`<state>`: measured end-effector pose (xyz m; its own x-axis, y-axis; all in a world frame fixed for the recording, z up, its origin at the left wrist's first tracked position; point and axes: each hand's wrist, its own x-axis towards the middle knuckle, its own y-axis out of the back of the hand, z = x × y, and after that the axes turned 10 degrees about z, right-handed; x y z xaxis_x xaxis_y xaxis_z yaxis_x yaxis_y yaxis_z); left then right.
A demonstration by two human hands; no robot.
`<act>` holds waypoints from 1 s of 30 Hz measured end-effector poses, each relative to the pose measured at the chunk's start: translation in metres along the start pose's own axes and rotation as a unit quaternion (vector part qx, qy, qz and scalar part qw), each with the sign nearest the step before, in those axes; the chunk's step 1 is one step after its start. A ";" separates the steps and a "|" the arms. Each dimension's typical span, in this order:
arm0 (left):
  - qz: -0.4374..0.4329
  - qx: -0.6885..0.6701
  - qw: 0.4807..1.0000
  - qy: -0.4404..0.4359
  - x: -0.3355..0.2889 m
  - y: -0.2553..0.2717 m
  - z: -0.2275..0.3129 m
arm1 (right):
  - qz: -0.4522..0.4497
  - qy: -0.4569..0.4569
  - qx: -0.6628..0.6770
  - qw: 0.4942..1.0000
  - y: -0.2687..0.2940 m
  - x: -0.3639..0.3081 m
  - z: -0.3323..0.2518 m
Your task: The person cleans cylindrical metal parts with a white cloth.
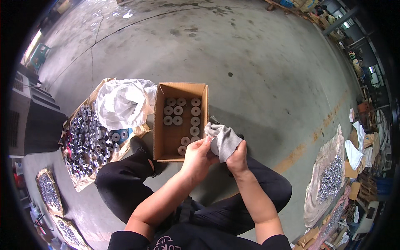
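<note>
Floor: grey concrete (266, 62), cracked at the far left and blotched with dark stains, a worn yellow stripe (327, 125) running across the right side.
Person seated: black shirt (196, 241) and dark trousers (129, 177), knees spread wide.
Sheet on the left: a tan spread (84, 182) lying beside the left knee, piled with a jumble of shiny metal rollers (85, 143).
Sheet on the right: a pale spread (313, 196) well apart from the person, with a heap of small silvery pieces (330, 177) on it.
Cardboard box: open-topped (182, 89), standing on the floor just beyond the knees.
Plastic bag: white and crumpled (109, 110), against the box's left side and partly over the left sheet.
Grey cloth: bunched (227, 141) between the two hands, just beside the box's near right corner.
Right hand: closed on the cloth (237, 157), gripping it.
Left hand: fingers drawn narrow (197, 157) around a rounded grey piece (214, 146), mostly hidden by cloth and fingers; I can't tell its full shape from here.
Round pieces: pale, each with a dark centre hole (195, 121), standing inside the box in loose rows along the right and at the far left, with bare cardboard between.
</note>
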<state>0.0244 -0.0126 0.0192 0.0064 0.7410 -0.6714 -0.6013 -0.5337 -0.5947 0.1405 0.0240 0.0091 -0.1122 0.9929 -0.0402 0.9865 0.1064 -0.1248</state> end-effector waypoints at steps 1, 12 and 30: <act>0.000 -0.001 1.000 0.000 0.000 0.001 0.001 | -0.017 -0.020 0.027 0.999 0.002 0.001 -0.003; 0.005 -0.023 1.000 0.018 0.006 0.015 0.005 | -0.071 -0.067 0.064 0.993 -0.007 -0.005 -0.002; -0.078 -0.087 0.984 0.134 0.016 0.018 -0.003 | -0.037 -0.269 0.547 0.792 0.028 0.045 -0.013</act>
<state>0.0160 -0.0113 -0.0036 0.3126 0.6982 -0.6440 -0.4309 -0.5000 -0.7512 0.1648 0.0723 0.0168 -0.4901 0.7884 -0.3719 0.3137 -0.2386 -0.9191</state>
